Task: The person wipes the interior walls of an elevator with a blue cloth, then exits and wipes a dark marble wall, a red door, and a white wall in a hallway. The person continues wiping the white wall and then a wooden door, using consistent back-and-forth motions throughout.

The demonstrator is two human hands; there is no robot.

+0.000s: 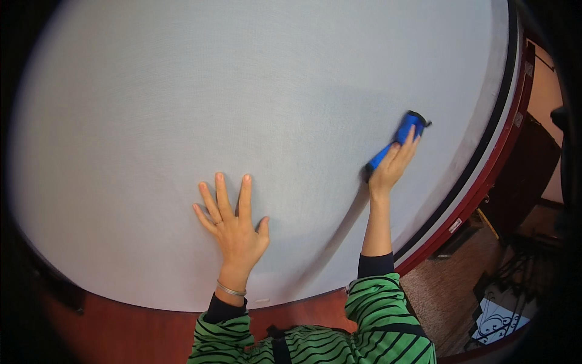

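Note:
My left hand (241, 236) rests palm down on a broad pale grey fabric-like surface (182, 113), fingers spread and nothing held. It has a ring on one finger and a bracelet at the wrist. Further out on the right, my right hand (393, 166) is wrapped over a blue handheld tool (409, 127) with black ends, slightly blurred. The tool has a thick upper body and a narrower lower part running down to the left. My palm and fingers cover some of it, and its exact kind cannot be told. A long shadow stretches below it.
A black band (489, 123) and a dark red frame (500, 159) bound the surface on the right. Reddish flooring (150, 330) lies below the near edge. Black scrolled metalwork (500, 323) and a dark brown panel (523, 159) stand beyond the frame.

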